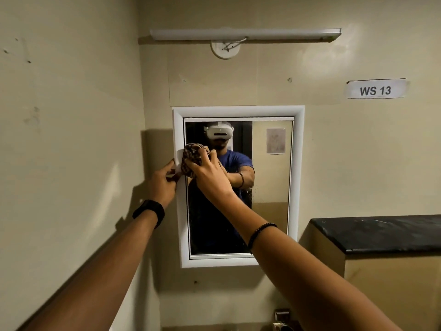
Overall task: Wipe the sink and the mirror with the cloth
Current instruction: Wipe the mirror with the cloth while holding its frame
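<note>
A white-framed mirror (272, 187) hangs on the beige wall ahead. My right hand (208, 176) grips a bunched brown patterned cloth (193, 155) and presses it against the glass at the mirror's upper left corner. My left hand (163, 183) holds the left side of the white frame (179, 211), fingers curled round its edge. The sink is out of view; only a metal tap (282, 320) shows at the bottom edge. Water spots speckle the glass right of my right wrist.
A black-topped ledge (381, 232) juts out at the right, below a paper label reading WS 13 (375, 89). A tube light fitting (245, 34) is mounted above the mirror. A side wall stands close on the left.
</note>
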